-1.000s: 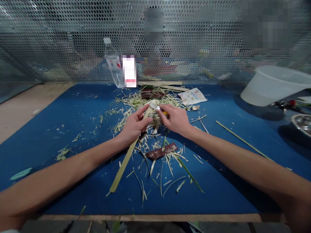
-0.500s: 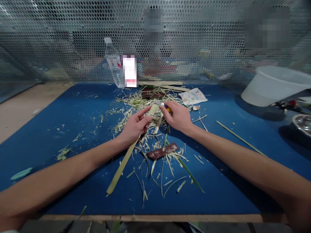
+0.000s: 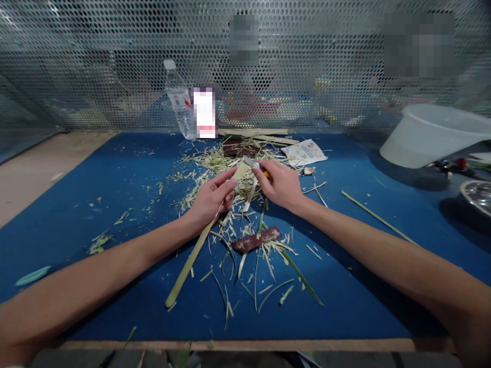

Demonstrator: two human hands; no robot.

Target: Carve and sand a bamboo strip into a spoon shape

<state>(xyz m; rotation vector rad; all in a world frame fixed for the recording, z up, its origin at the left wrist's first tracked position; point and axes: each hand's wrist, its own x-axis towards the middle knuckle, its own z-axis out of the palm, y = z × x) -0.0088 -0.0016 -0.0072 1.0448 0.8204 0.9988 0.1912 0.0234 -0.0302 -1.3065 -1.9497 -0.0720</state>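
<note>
Left hand (image 3: 212,200): your thumb and fingers were pinched closed on the strip.
Strip (image 3: 193,259): pale green and flat, it slanted through your left grip, its tail reaching back toward you.
Right hand (image 3: 283,185): your fingers were curled firmly around the knife (image 3: 250,161), whose blade lay at the strip's far tip; contact could not be made out.
Shavings (image 3: 214,160): these lay scattered beneath and beyond both grips.
Brown piece (image 3: 256,239): it lay nearer you than either grip.
</note>
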